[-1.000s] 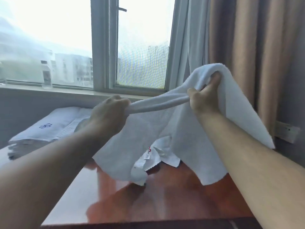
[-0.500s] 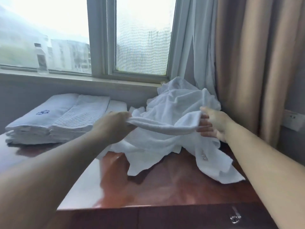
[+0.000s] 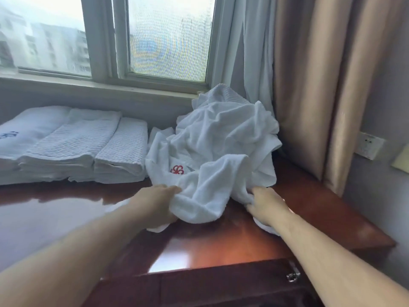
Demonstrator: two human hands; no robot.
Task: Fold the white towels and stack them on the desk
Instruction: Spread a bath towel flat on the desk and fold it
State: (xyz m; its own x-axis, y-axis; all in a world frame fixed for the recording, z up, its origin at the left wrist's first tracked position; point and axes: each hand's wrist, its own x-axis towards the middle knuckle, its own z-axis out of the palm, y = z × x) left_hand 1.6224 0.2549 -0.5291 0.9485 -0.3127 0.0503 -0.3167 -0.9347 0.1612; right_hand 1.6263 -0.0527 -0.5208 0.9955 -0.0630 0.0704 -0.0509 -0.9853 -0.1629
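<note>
A crumpled white towel [image 3: 205, 196] with a red flower logo lies low on the red-brown wooden desk [image 3: 221, 244], in front of a heap of unfolded white towels [image 3: 228, 127]. My left hand [image 3: 155, 202] grips the towel's left end near the desk surface. At the towel's right end, my right hand [image 3: 267, 204] holds the cloth, with some cloth under the palm. A stack of folded white towels [image 3: 73, 147] sits at the back left of the desk, one with a blue mark.
A window and its sill [image 3: 99, 83] run behind the desk. White and beige curtains [image 3: 309, 85] hang at the right, touching the towel heap. A wall socket [image 3: 368, 148] is at the far right. A metal drawer handle [image 3: 292, 276] shows on the desk's front.
Both hands have come down from chest height to the desk with the towel. It was stretched between them in the air; now it lies bunched on the desk.
</note>
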